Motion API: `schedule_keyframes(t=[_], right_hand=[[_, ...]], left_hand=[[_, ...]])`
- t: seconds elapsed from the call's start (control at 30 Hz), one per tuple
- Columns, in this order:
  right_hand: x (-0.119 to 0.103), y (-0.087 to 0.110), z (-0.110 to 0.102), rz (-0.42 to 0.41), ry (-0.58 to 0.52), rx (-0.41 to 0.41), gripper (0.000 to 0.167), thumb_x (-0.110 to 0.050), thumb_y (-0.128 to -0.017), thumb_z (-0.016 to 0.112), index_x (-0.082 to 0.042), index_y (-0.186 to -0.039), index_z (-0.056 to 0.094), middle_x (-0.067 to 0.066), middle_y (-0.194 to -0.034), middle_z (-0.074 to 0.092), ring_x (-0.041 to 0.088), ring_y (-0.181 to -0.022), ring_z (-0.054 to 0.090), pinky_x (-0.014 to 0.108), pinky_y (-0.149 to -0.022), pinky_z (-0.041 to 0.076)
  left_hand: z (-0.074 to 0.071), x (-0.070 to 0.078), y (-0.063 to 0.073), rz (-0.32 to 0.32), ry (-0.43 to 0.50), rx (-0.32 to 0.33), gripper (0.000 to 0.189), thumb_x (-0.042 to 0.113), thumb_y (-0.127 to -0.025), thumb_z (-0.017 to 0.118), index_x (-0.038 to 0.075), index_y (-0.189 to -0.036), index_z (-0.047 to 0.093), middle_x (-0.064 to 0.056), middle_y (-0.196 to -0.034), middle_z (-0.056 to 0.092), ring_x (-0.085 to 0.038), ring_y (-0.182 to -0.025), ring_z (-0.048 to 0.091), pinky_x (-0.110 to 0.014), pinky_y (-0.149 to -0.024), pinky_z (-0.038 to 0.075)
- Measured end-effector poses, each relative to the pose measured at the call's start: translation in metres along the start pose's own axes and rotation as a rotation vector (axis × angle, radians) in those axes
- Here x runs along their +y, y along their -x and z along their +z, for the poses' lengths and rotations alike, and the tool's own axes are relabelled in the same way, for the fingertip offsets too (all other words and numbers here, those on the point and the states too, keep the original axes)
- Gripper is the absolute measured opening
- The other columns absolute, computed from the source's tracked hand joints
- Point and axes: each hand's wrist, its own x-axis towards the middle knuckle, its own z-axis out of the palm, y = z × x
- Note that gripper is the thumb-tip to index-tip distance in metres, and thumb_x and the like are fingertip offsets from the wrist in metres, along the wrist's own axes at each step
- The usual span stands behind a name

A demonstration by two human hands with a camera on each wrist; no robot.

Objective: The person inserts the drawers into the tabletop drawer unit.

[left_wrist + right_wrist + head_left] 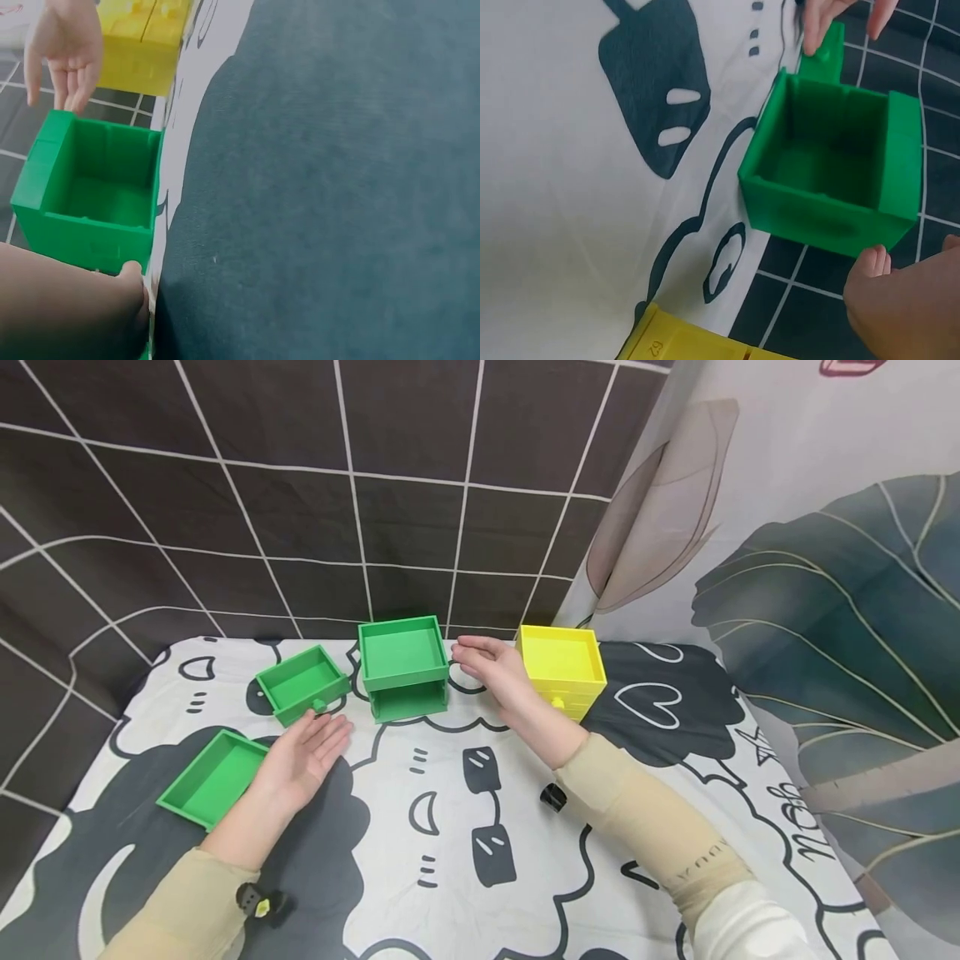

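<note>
A green box-like cabinet (402,653) stands upright with a shallow tray-like top and a hollow front opening. To its left sits a small green drawer (302,683) with a round knob. My left hand (306,758) is palm up at the drawer's front, its fingers extended close to the knob; whether they touch cannot be told. Beside the cabinet's right side my right hand (497,670) reaches with extended fingers, holding nothing. In the right wrist view the cabinet's open compartment (829,142) shows nothing inside.
Another green drawer (213,777) lies at the left, partly behind the left forearm. A yellow drawer cabinet (561,662) stands to the right of the right hand. Dark gridded fabric (300,510) rises behind the patterned cloth surface (405,893).
</note>
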Motion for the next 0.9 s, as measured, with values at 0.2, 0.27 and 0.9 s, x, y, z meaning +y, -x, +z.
schedule_keyframes(t=[0.2, 0.27, 0.9], right_hand=[[0.004, -0.012, 0.003, -0.061, 0.084, -0.026, 0.047, -0.009, -0.103, 0.067, 0.007, -0.146, 0.056, 0.024, -0.145, 0.065, 0.034, -0.137, 0.063, 0.04, -0.122, 0.05], [0.005, -0.016, 0.003, -0.08, 0.102, -0.039, 0.048, -0.009, -0.103, 0.068, 0.006, -0.147, 0.056, 0.023, -0.147, 0.064, 0.032, -0.139, 0.062, 0.04, -0.124, 0.049], [0.02, -0.045, 0.006, -0.123, 0.183, -0.139, 0.063, -0.015, -0.101, 0.071, -0.004, -0.159, 0.046, 0.012, -0.161, 0.053, 0.027, -0.15, 0.052, 0.038, -0.128, 0.044]], left_hand=[[0.005, 0.006, 0.0, -0.043, 0.152, 0.051, 0.072, 0.042, -0.115, 0.028, 0.02, -0.17, -0.013, 0.003, -0.181, -0.003, -0.011, -0.167, 0.012, -0.015, -0.129, 0.028], [0.006, 0.007, -0.001, -0.046, 0.185, 0.054, 0.072, 0.041, -0.115, 0.028, 0.02, -0.17, -0.015, 0.004, -0.181, -0.004, -0.011, -0.166, 0.011, -0.016, -0.13, 0.026], [0.013, 0.017, -0.02, -0.074, 0.368, 0.103, 0.062, 0.034, -0.117, 0.023, 0.022, -0.171, -0.005, 0.007, -0.179, 0.006, -0.006, -0.165, 0.016, -0.017, -0.129, 0.027]])
